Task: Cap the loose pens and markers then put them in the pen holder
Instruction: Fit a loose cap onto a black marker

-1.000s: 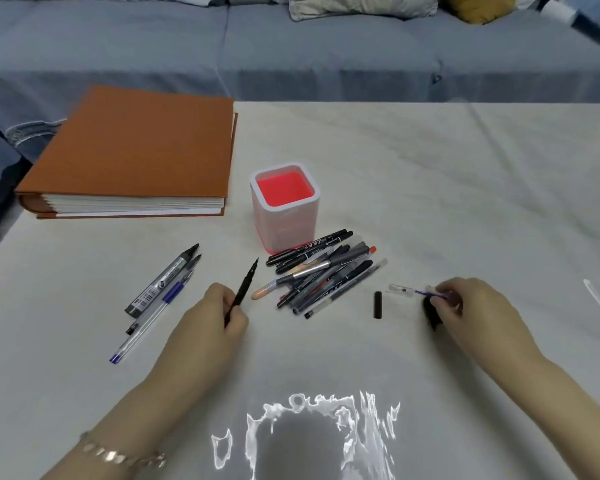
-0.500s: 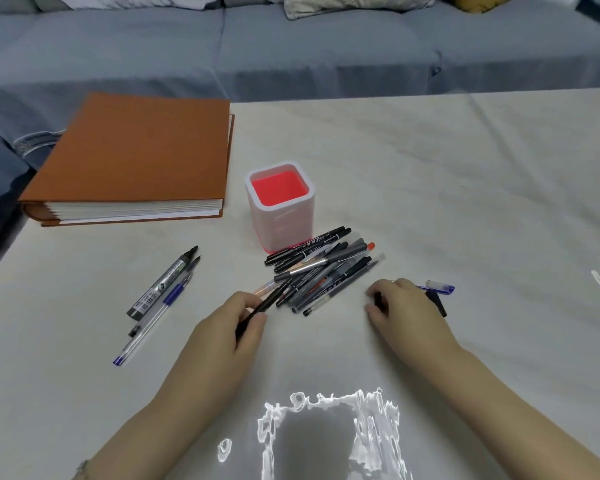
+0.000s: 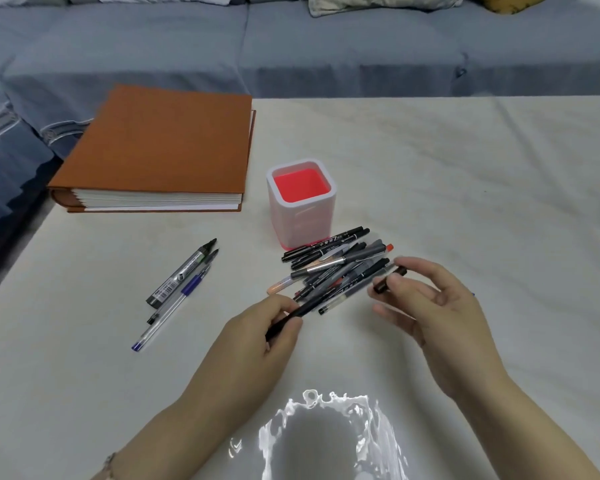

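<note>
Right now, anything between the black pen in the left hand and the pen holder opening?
Partly. The pile of pens lies on the table between the left hand with its black pen and the pen holder. It is low; the holder's opening looks empty, so a lifted path seems clear.

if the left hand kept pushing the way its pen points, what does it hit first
Probably the pile of pens: the left hand aims its black pen up and right, tip already at the pile's near edge. The pen holder lies beyond. Height above the table is unclear.
</note>
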